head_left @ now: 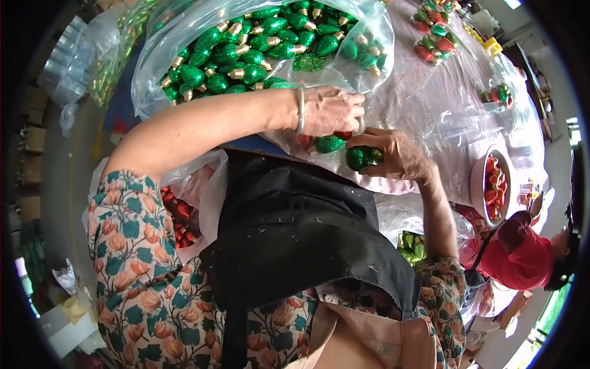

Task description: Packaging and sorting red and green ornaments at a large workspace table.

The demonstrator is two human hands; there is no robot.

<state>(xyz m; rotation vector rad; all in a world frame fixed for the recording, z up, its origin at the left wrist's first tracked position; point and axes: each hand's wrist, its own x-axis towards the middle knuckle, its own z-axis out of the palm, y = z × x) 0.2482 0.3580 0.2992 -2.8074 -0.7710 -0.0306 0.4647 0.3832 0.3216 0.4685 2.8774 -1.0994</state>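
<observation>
- Right hand (399,152): grasping at least 1 green ornament (356,158) by the worktop (430,117) edge; a loose grip could drop it.
- Left hand (330,112): curled above a red ornament (342,134); cannot tell whether gripping.
- Open bag (142,86): a nudge could spill green bulbs (252,74).

I can't read any lettering, label, number or sign from here, whether on the glittery green bulb-shaped ornaments (270,26), the clear plastic bag (142,86) around them or the black cloth apron (295,246).
</observation>
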